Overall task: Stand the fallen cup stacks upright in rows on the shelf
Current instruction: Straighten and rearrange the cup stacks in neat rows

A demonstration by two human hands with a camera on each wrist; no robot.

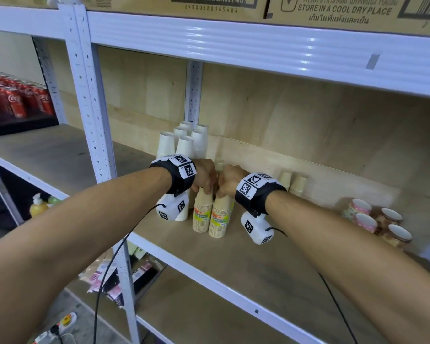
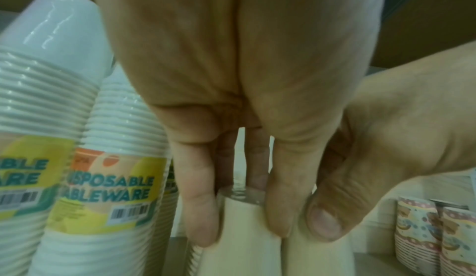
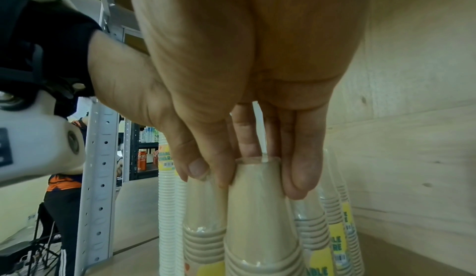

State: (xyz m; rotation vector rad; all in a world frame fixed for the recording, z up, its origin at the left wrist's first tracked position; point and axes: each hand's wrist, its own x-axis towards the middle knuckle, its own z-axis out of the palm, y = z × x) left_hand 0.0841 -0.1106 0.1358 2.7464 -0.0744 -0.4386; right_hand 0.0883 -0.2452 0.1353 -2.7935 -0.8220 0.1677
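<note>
Below, two beige cup stacks [image 1: 210,217] upright, tops inside each grip.

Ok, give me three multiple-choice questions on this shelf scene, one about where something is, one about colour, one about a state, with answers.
1. Where do the white plastic-wrapped cup stacks stand?
A. left of the hands, toward the back
B. top shelf
C. on the floor

2. What colour are the two wrapped paper-cup stacks under the hands?
A. red
B. beige
C. blue

3. How are those two stacks?
A. lying flat
B. upright, tops gripped
C. crushed

Answers: 1 A, the head view shows them behind the left hand. 2 B, plainly beige. 3 B, the left hand and the right hand each curl fingers round a top.
</note>
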